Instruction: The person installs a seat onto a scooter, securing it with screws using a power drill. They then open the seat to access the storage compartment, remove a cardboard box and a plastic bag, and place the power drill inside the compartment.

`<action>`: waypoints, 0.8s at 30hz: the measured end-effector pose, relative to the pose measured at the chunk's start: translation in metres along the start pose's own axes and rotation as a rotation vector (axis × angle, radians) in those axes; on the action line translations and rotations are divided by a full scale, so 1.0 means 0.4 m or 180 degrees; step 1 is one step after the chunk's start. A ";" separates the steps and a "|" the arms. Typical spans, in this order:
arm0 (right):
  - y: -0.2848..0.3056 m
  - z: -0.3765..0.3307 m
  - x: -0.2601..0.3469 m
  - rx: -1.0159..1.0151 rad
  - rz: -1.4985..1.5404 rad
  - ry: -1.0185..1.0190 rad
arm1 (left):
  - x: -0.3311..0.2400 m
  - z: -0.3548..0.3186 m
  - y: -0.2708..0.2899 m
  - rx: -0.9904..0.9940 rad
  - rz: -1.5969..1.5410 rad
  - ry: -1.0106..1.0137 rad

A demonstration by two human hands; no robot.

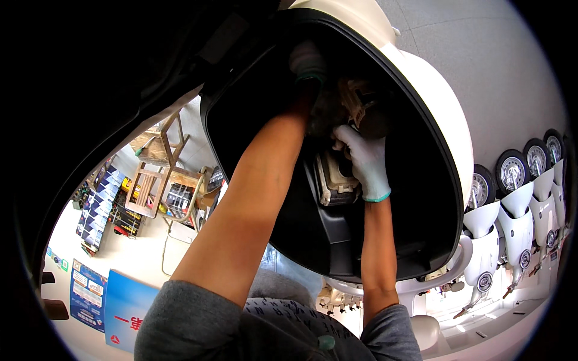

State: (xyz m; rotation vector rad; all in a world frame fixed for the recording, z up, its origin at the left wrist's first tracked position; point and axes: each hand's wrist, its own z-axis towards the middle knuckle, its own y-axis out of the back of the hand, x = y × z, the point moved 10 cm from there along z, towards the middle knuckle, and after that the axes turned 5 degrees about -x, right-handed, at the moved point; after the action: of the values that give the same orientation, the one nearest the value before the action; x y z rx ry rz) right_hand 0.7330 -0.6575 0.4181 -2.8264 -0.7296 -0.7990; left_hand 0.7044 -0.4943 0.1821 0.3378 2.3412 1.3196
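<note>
Both my hands wear white gloves with teal cuffs and reach into the black under-seat compartment of a white scooter. Deep at its far end is my left hand, in shadow, so its fingers cannot be made out. My right hand is nearer, fingers curled together; what they hold, if anything, is hidden. Just left of that hand and close against it sits a beige and black boxy part. Beyond the fingers, a dusty beige plastic part shows in the dim opening.
The compartment's black rim surrounds my forearms. A dark raised seat looms at upper left. Wooden stools and a metal-framed chair stand on the left, with boxed goods beyond. Several white scooters line the right side. A blue poster board is at lower left.
</note>
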 end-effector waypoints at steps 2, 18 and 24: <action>-0.002 -0.004 0.005 -0.0115 0.0118 -0.0147 | 0.006 0.006 -0.003 0.0076 0.0062 -0.0013; -0.013 0.014 0.029 0.0299 -0.0516 0.0063 | -0.001 -0.009 0.033 0.0048 -0.0178 0.0117; 0.015 0.028 -0.004 0.0107 -0.0648 -0.0275 | -0.044 -0.025 0.010 0.0053 -0.0218 0.0098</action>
State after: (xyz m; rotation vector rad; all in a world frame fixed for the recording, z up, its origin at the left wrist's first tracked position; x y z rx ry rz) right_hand 0.7397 -0.6609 0.4079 -2.8034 -1.0470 -0.6868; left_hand 0.7150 -0.5068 0.1945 0.2418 2.3685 1.2826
